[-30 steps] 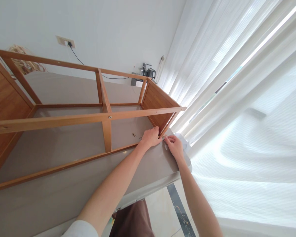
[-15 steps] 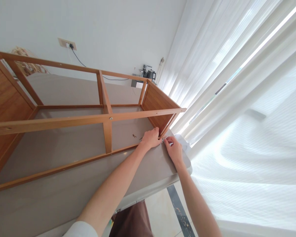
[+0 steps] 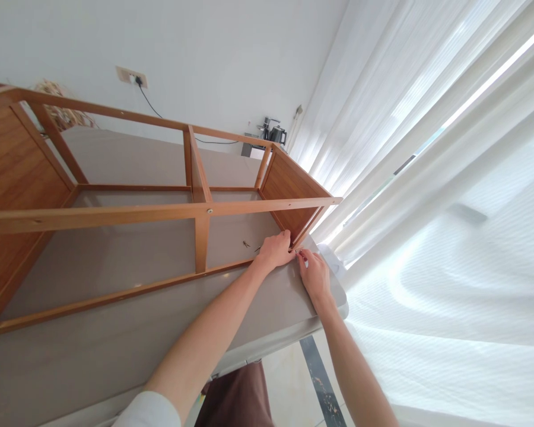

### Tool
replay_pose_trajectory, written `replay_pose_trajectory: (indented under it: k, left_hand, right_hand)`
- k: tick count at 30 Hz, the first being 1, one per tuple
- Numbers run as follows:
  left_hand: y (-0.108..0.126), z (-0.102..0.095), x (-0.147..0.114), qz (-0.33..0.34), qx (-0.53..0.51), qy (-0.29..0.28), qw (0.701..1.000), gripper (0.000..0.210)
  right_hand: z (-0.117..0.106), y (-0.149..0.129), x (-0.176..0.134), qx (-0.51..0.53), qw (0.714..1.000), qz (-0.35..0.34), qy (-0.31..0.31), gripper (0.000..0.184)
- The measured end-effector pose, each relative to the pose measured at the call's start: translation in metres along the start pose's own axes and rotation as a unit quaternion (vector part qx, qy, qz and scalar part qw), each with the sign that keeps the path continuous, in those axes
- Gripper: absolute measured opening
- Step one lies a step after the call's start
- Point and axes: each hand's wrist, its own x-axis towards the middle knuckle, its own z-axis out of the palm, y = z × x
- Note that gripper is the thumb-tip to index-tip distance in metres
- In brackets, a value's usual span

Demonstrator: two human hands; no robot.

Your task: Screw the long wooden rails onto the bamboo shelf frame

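A brown wooden frame with panelled ends lies across the grey-covered table. At its near right corner, my left hand is closed around the lower rail, thumb side towards the corner post. Just right of that corner my right hand pinches with thumb and forefinger against the frame's end; what is between the fingertips is too small to make out. A few small screw-like pieces rest on the table inside the frame. A thin dark item pokes out beside my left hand and is mostly hidden.
The table's rounded right corner lies beside my right forearm. White curtains hang along the right. At the back stand a dark kettle and a wall socket with a black cord.
The view has shifted slightly, so the frame appears a little further right. Both hands stay at the same corner; my right fingertips have turned slightly.
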Motion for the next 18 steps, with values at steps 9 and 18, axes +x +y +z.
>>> replay_pose_trajectory:
  k: [9,18]
  left_hand:
    - [0.001,0.0,0.0,-0.006,0.004,0.004,1.0,0.032]
    - [0.0,0.001,0.001,-0.001,0.008,0.012,1.0,0.032]
  right_hand:
    - [-0.003,0.012,0.011,0.112,0.987,0.117,-0.004,0.034]
    - [-0.004,0.017,0.01,0.178,0.971,0.163,0.002,0.042]
